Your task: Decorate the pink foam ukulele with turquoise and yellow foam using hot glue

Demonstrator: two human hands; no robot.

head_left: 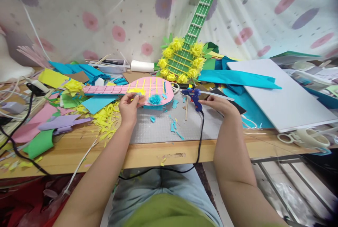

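Note:
A pink paper guitar (124, 88) with yellow strips and a blue paper flower (154, 99) lies across the cutting mat. My left hand (129, 105) is closed in a pinch at the guitar's near edge. Between its fingertips shows a small pale blue piece (138, 94), with a yellow patch (137, 90) just behind it. My right hand (220, 105) has its fingertips at the handle of a dark blue glue gun (194, 97), whose nozzle points left toward the guitar. A clear glue stick (220, 96) sticks out of the gun's back.
A green paper guitar (182, 61) ringed with yellow flowers leans against the curtain. Blue scraps and a wooden stick (186, 108) lie on the cutting mat (158, 133). Yellow shreds (105, 116) cover the left side; a white board (280, 89) lies right. The gun's black cord (202, 135) hangs over the table edge.

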